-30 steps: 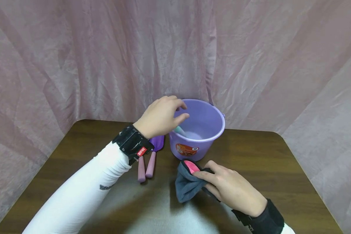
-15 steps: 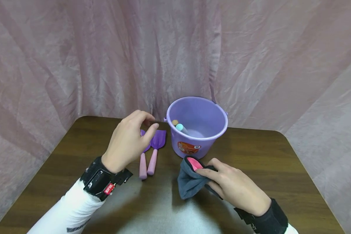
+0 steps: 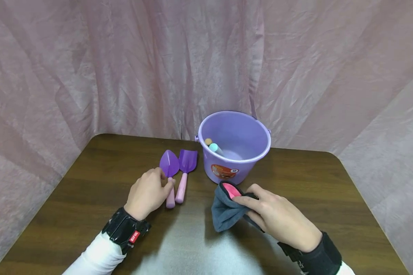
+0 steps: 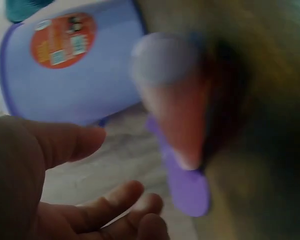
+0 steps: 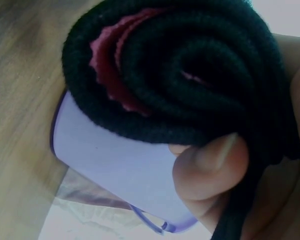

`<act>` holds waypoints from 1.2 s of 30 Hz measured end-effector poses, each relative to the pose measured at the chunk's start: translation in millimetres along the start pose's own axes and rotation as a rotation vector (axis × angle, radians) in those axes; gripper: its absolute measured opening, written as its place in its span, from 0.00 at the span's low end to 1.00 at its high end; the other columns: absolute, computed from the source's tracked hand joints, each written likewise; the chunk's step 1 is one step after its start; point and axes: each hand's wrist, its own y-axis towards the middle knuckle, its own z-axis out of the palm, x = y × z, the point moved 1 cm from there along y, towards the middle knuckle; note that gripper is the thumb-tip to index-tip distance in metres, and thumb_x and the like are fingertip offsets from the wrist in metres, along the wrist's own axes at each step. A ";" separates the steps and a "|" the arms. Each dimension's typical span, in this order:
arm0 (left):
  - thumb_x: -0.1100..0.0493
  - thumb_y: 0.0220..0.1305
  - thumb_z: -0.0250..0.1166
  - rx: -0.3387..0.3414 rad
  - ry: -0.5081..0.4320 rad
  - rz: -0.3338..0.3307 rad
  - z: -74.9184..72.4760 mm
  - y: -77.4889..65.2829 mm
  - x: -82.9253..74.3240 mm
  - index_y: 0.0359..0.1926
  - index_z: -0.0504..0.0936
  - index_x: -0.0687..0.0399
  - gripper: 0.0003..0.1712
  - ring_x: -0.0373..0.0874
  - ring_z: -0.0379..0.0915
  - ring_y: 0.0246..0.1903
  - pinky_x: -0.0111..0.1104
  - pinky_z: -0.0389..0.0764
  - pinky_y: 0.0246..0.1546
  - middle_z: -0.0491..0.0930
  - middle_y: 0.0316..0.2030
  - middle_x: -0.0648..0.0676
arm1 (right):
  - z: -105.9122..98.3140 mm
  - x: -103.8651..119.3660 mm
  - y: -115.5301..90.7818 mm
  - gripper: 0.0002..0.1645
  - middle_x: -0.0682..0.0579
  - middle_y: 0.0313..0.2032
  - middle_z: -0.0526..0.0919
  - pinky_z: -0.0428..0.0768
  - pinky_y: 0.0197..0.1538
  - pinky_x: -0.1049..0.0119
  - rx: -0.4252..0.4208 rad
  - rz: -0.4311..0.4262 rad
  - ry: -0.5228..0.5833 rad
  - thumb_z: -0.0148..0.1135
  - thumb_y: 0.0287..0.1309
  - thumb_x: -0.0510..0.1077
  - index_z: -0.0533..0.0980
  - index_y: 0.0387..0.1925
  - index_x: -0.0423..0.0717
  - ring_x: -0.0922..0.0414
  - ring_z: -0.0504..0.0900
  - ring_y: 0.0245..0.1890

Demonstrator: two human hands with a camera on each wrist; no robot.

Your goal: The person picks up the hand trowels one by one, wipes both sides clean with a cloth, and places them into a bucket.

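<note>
My left hand (image 3: 148,191) hovers at the pink handle of a purple pointed trowel (image 3: 169,162). In the left wrist view, thumb and fingers (image 4: 75,142) are apart, with nothing between them. Beside that trowel lies a square-bladed purple shovel (image 3: 187,160), its pink handle toward me. My right hand (image 3: 278,217) pinches a folded grey-blue cloth (image 3: 225,210) with a black edge and a pink inside, in front of the bucket. Close up, the right wrist view shows the dark folded cloth (image 5: 190,90) rolled in layers over the fingers.
A lilac bucket (image 3: 223,168) with an orange sticker stands at the back middle of the wooden table (image 3: 313,183). Inside it, at the left, are a mint-coloured end (image 3: 215,148) and a tan round end (image 3: 208,141). A pink curtain (image 3: 158,68) hangs behind.
My left hand has left the bucket's mouth and come left and down to the pointed trowel. The right hand keeps its hold on the cloth. The view has shifted slightly.
</note>
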 end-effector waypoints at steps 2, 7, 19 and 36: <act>0.47 0.70 0.67 0.037 0.008 -0.029 6.0 1.0 2.6 0.35 0.80 0.58 0.18 0.49 0.73 0.25 0.43 0.73 0.21 0.77 0.29 0.54 | -0.1 0.1 -0.7 0.30 0.59 0.45 0.75 0.73 0.32 0.72 -0.001 0.002 -0.002 0.73 0.61 0.35 0.83 0.64 0.58 0.67 0.69 0.29; 0.49 0.67 0.66 0.122 0.018 -0.067 16.3 1.8 6.5 0.29 0.75 0.53 0.16 0.49 0.72 0.23 0.42 0.70 0.20 0.74 0.25 0.53 | 0.1 1.1 -1.5 0.30 0.60 0.45 0.74 0.72 0.32 0.73 0.005 0.003 0.002 0.72 0.61 0.35 0.83 0.64 0.58 0.67 0.69 0.28; 0.51 0.63 0.71 0.177 0.026 -0.111 21.6 -3.0 12.2 0.31 0.77 0.58 0.16 0.52 0.79 0.24 0.46 0.77 0.21 0.77 0.24 0.55 | 1.2 3.4 -2.1 0.29 0.60 0.44 0.74 0.73 0.32 0.73 0.000 -0.001 0.002 0.72 0.62 0.36 0.83 0.62 0.60 0.67 0.70 0.29; 0.62 0.68 0.63 -0.060 0.030 -0.045 6.9 -4.4 29.3 0.37 0.72 0.64 0.10 0.59 0.75 0.22 0.54 0.77 0.21 0.75 0.29 0.60 | 1.4 2.8 -2.8 0.29 0.60 0.45 0.74 0.73 0.32 0.72 0.000 0.009 -0.002 0.73 0.61 0.37 0.83 0.62 0.60 0.66 0.69 0.28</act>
